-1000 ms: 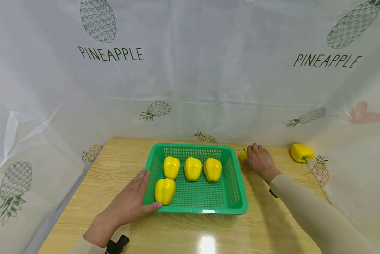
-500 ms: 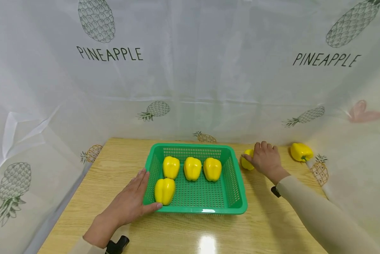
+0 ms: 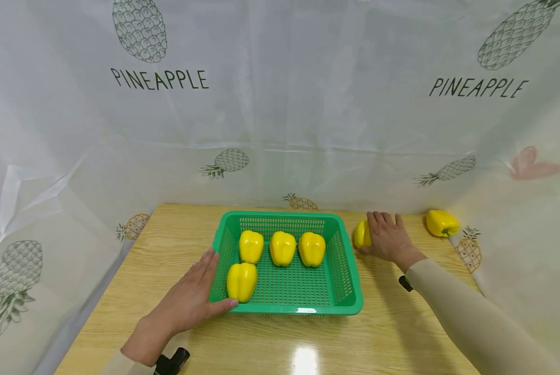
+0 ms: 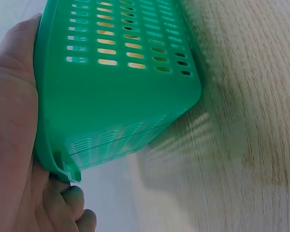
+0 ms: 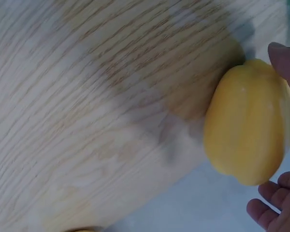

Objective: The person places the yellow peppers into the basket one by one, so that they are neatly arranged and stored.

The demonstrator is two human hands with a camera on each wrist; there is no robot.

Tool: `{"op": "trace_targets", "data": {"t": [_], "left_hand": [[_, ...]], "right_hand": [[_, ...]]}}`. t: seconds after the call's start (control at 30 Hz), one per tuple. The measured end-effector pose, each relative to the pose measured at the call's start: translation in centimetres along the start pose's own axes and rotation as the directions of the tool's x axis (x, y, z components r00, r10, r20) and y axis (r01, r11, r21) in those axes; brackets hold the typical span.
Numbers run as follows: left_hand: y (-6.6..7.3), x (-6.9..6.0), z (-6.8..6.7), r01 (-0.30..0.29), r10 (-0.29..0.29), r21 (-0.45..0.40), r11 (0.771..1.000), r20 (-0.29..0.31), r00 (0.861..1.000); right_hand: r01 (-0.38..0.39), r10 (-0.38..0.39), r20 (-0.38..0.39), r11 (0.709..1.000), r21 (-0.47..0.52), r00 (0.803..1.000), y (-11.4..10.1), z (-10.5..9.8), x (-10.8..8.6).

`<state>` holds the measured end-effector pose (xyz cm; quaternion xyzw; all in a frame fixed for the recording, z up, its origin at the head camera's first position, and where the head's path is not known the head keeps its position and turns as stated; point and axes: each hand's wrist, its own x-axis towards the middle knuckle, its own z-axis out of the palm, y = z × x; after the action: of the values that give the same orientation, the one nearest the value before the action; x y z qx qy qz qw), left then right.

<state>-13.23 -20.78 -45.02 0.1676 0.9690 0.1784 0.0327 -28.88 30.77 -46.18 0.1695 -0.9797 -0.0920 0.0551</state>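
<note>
The left hand (image 3: 191, 296) lies against the front left corner of a green plastic basket (image 3: 303, 310), fingers straight along the left rim and thumb on the front rim. In the left wrist view, the palm touches the rim of the basket (image 4: 96, 92). Several yellow bell peppers stand inside, among them a pepper (image 3: 242, 282) at the front left. Right of the basket, the right hand (image 3: 389, 238) holds another yellow bell pepper (image 3: 361, 234) on the table. The right wrist view shows this pepper (image 5: 246, 123) between thumb and fingers; the palm is mostly out of frame.
One more yellow bell pepper (image 3: 442, 223) lies at the table's back right corner, against the curtain. A white sheet with printed pineapples (image 3: 280, 114) hangs behind and along both sides of the wooden table (image 3: 261, 344).
The right hand has shifted its hold on the pepper beside the basket, and the pepper has turned so its stem no longer shows. The left hand and the basket have stayed in place.
</note>
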Motion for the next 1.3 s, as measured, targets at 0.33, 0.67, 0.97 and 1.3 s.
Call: {"op": "trace_targets", "data": {"t": [0.33,0.67,0.97,1.3], "left_hand": [[0.1,0.0,-0.1,0.004,-0.004,-0.007,1.0,-0.002,1.0],[0.1,-0.1,-0.1,-0.002,0.002,-0.002,1.0,-0.002,1.0],[0.2,-0.1,-0.2,-0.002,0.002,0.008,1.0,-0.005,1.0],[0.3,0.0,-0.4,-0.036,0.038,0.075,0.996,-0.024,0.999]], "right_hand": [[-0.016,0.016,0.037,1.0,0.004,0.999,-0.4,1.1,0.5],[0.009,-0.013,-0.086,0.999,-0.047,0.996,-0.4,1.9,-0.4],[0.016,-0.03,-0.175,0.996,-0.085,0.984,0.6,1.8,-0.6],[0.043,-0.069,-0.219,0.992,-0.122,0.973,0.6,0.6,-0.7]]}}
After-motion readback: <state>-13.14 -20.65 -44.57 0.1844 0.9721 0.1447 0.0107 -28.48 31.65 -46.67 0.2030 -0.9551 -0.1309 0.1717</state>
